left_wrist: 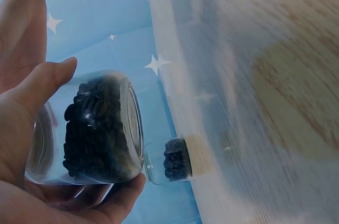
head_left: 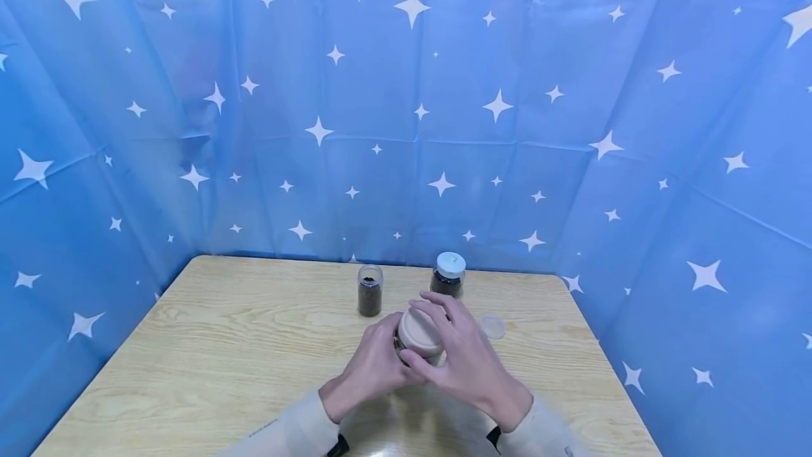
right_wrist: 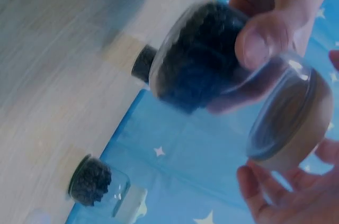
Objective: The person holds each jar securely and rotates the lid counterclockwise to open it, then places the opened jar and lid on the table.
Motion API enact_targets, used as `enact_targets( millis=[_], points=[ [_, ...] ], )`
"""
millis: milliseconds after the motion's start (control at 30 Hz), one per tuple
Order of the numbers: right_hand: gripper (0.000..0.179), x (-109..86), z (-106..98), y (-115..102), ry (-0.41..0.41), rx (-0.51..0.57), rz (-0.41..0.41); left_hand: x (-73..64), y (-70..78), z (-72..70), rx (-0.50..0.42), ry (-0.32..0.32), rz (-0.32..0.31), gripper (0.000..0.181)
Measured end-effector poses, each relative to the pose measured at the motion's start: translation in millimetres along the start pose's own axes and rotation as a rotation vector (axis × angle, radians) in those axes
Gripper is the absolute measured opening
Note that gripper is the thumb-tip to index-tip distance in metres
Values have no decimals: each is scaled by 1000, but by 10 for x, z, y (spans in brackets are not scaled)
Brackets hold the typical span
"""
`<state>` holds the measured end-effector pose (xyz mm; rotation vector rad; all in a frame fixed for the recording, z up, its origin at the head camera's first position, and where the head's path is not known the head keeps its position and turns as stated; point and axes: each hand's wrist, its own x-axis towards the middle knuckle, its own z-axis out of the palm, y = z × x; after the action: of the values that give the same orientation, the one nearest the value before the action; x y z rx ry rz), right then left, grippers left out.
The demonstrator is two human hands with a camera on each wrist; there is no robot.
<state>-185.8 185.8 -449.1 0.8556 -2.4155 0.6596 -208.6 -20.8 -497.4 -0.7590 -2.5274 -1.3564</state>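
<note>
My left hand [head_left: 378,358] grips a clear glass jar [left_wrist: 95,128] round its side, up off the table. Dark bean-like pieces fill much of the jar, which lies tilted in the left wrist view. From the other side, my right hand [head_left: 466,351] holds a beige, round lid [head_left: 421,331] by its edge, with fingers and thumb spread around the rim. In the right wrist view the lid [right_wrist: 302,123] sits at the mouth of the jar, and the right fingertips [right_wrist: 251,187] touch its outer side.
Farther back on the wooden table [head_left: 254,330] stands a lidless glass jar [head_left: 370,300] with dark contents. To its right is another jar of dark pieces with a pale lid [head_left: 450,264]. A clear flat disc [head_left: 493,326] lies right of my hands. A blue starry curtain [head_left: 380,90] surrounds the table.
</note>
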Motion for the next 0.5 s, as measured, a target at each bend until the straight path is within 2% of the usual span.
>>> enact_targets(
  millis=[133, 267, 500],
  points=[
    [73, -22, 52, -73, 20, -20, 68, 6, -9, -5, 34, 11, 18, 71],
    [71, -30, 87, -140, 36, -23, 124, 6, -4, -16, 31, -1, 17, 71],
    [70, -23, 99, -216, 59, -55, 168, -8, 15, -17, 55, 4, 14, 66]
  ],
)
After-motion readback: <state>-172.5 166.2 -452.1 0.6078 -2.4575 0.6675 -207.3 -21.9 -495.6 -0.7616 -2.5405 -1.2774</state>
